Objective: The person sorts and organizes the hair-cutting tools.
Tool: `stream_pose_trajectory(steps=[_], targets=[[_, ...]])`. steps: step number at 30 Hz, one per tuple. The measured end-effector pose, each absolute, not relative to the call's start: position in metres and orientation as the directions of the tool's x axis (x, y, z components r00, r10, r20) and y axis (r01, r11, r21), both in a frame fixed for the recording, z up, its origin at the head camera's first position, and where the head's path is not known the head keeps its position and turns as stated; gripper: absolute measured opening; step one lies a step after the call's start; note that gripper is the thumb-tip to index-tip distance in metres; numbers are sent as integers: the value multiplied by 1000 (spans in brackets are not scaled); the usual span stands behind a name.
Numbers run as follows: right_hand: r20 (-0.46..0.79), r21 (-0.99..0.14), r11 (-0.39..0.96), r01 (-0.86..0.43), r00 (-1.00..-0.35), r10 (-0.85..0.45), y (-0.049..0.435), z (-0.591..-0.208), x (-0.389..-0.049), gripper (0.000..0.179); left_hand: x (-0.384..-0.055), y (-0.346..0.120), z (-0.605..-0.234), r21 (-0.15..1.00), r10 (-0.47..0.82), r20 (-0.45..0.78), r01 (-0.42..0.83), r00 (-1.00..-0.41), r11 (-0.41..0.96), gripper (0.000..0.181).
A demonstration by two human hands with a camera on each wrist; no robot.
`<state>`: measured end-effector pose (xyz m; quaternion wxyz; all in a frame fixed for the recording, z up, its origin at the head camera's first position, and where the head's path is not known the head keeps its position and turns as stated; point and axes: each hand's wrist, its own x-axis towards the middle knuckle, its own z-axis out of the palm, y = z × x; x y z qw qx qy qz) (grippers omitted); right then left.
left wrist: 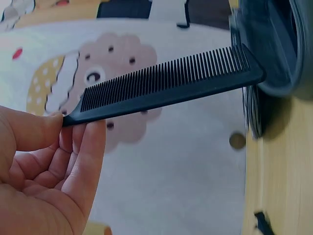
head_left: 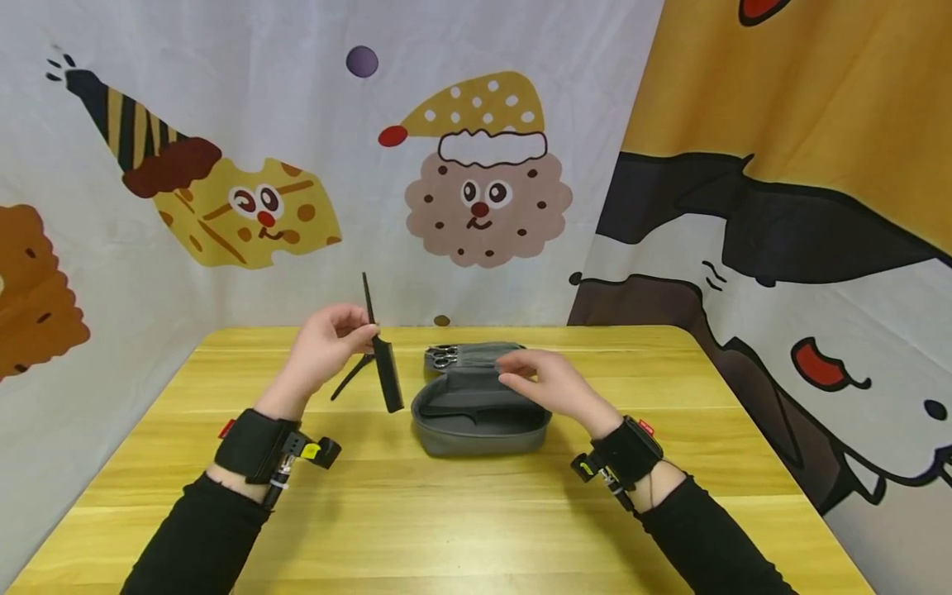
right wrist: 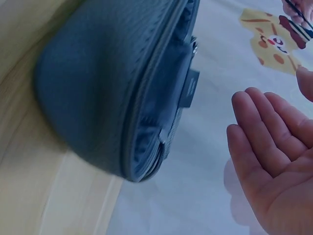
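My left hand pinches a black rat-tail comb between thumb and fingers where its thin tail meets the toothed part. The tail points up and the toothed end hangs down, above the table and left of the case. In the left wrist view the teeth of the comb show clearly. A grey zippered case lies unzipped, its lid folded back. My right hand, fingers extended and holding nothing, hovers at the case's right side. In the right wrist view its palm faces the camera.
Silver scissors sit in the case's back flap. A dark comb-like piece lies inside the case. On the wooden table, a slim black clip lies behind the left hand. A printed curtain hangs behind.
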<state>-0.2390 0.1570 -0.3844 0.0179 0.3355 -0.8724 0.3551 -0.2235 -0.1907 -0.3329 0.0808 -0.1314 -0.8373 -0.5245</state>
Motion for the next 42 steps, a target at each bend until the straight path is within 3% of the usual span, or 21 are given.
stream_pose_trajectory(steps=[18, 31, 42], targets=[[251, -831, 287, -476, -782, -570, 126, -368, -234, 27, -210, -136, -335, 866, 349, 393, 470, -851, 171, 6], [398, -842, 148, -518, -783, -478, 114, -350, -225, 20, -205, -115, -345, 824, 434, 448, 549, -782, 139, 6], [500, -813, 66, -579, -751, -431, 109, -340, -218, 21, -204, -105, -358, 857, 467, 395, 500, -791, 124, 5]])
